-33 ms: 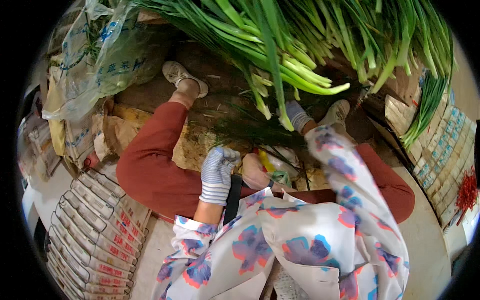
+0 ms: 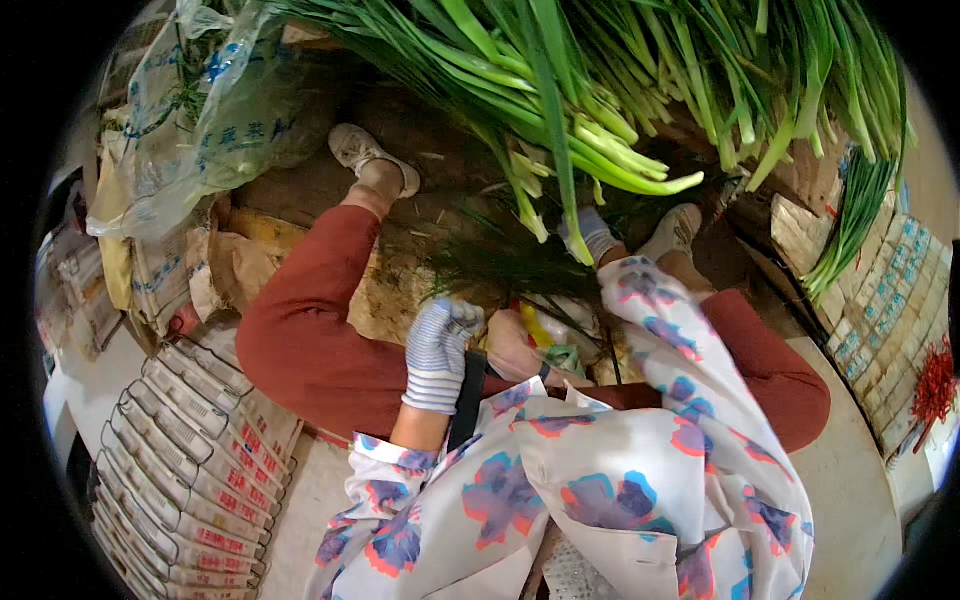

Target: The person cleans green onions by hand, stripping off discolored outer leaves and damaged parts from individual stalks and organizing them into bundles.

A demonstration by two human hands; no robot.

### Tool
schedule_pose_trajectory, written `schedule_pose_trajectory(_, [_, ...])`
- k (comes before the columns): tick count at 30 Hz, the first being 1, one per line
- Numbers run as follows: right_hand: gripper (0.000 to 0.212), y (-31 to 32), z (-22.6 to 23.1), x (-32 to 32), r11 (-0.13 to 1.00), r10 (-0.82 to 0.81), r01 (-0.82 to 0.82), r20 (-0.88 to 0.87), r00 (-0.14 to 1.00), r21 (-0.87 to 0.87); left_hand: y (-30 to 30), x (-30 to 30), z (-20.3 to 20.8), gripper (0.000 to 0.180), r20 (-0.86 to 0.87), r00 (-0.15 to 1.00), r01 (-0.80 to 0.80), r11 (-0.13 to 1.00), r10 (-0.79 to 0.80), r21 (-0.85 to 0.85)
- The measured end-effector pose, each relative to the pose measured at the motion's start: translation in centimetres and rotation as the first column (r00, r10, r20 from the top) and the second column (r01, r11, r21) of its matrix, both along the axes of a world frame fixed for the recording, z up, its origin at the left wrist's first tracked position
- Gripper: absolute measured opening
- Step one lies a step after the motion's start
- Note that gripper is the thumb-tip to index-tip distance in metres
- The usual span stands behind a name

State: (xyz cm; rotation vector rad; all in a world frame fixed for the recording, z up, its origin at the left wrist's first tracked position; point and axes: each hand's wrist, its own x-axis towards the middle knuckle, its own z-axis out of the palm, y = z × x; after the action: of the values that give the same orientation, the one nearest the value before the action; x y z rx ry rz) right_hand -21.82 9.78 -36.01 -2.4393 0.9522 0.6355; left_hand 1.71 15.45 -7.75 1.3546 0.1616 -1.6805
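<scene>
My left hand (image 2: pixel 438 355), in a blue-and-white striped glove, is closed above my lap with its fingers curled. Loose dark green leaves (image 2: pixel 500 262) lie just beyond it; whatever the fist may hold is hidden. Further forward, my right hand (image 2: pixel 596 236) wears a similar glove and reaches to the pale ends of hanging stalks. One stalk crosses in front of it, so its fingers do not show. Above both hands is a big heap of long green stalks (image 2: pixel 570 100), like scallions or green garlic, with their whitish ends toward me.
A clear plastic bag (image 2: pixel 215 130) stands at the far left. Wire-bound white slats (image 2: pixel 190 470) lie at the lower left. On the right, a smaller green bundle (image 2: pixel 852 225) rests on a slatted panel (image 2: pixel 880 320) beside red ties (image 2: pixel 934 385). Plastic wrappings (image 2: pixel 562 325) lie between my legs.
My right hand and forearm have shifted slightly left and toward me. The left fist keeps its pose, and the stalks look unchanged.
</scene>
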Motion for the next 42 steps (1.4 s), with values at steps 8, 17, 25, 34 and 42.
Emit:
schedule_pose_trajectory(8, [0.016,-2.8,26.0,6.5,0.92,0.381,-0.372,0.5,0.778,-0.122,4.3,2.1,-1.1,0.038,-0.307,0.946,0.156,0.978,-0.107,0.14])
schedule_pose_trajectory(17, [0.037,0.8,42.6,8.4,0.825,0.539,-0.005,0.786,0.301,-0.564,1.8,2.7,14.0,0.042,-0.184,0.983,-0.106,0.84,0.007,-0.533])
schedule_pose_trajectory(25, [0.029,-1.4,43.2,12.1,0.775,-0.631,0.236,0.703,0.326,0.586,-1.9,6.1,12.7,0.025,0.112,0.987,-0.029,0.807,0.118,-0.59])
schedule_pose_trajectory(34, [0.018,-2.4,39.1,14.7,0.512,-0.795,0.25,0.564,-0.226,0.822,-8.6,7.0,7.5,0.046,-0.293,0.956,-0.153,0.836,-0.01,-0.527])
schedule_pose_trajectory(42, [0.012,5.1,38.2,7.5,0.595,-0.764,0.402,0.645,0.015,0.696,-8.4,7.1,4.6,0.045,-0.383,0.924,-0.194,0.876,0.011,-0.442])
